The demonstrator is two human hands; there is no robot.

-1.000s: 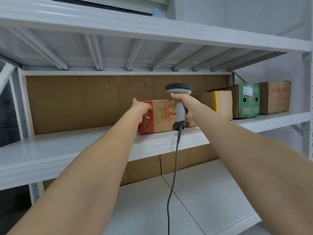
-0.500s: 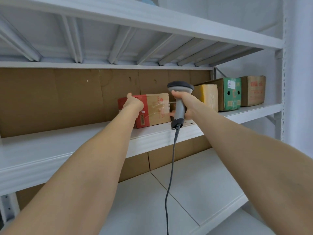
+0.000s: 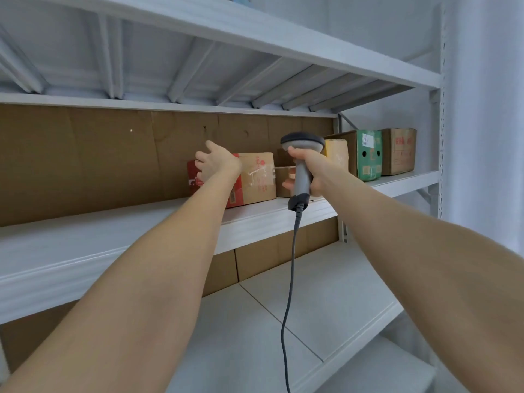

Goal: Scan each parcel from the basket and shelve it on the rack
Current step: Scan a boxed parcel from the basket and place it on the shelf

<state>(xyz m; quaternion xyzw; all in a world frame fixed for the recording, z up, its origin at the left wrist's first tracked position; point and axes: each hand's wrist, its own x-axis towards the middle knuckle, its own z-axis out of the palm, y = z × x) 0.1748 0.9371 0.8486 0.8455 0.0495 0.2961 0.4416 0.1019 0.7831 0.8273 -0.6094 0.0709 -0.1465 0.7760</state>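
1. Parcel (image 3: pixel 256 177): a red-and-brown cardboard box with clear tape across its face. It stands at centre frame on the middle shelf (image 3: pixel 113 251) of the rack (image 3: pixel 440 109), set well back towards the cardboard backing (image 3: pixel 85 165). It appears to be shelved already.
2. Handling (a judgement only): a small, stiff carton, probably light. The taped face may be slick and the corners could crush. The best hold is across two opposite side faces, or under the bottom edge.
3. Left hand (image 3: pixel 218 164): fingers spread and fairly straight at the parcel's left end, holding nothing. Whether it touches the box or sits just off it cannot be told.
4. Right hand (image 3: pixel 312 173): wrapped firmly round the grip of the scanner (image 3: pixel 302 142), whose head is uppermost. The cable (image 3: pixel 289 279) hangs past the shelf lip to the bottom of the frame.
5. Neighbours: a small brown box (image 3: pixel 283 177) sits just right of the parcel, partly behind the scanner. A yellow parcel (image 3: pixel 336 154), a green box (image 3: pixel 368 154) and a brown box (image 3: pixel 398 151) follow in a row towards the right of frame.
6. Room and edges:
   - The shelf board shows bare from the parcel's left side to the left of frame, so sliding that way is the easy direction.
   - To the right, the small brown box closes the gap.
   - Overhead, the ribs of the upper shelf (image 3: pixel 255 38) limit any high lift.
   - The front lip could catch the cable when the arm is drawn out.
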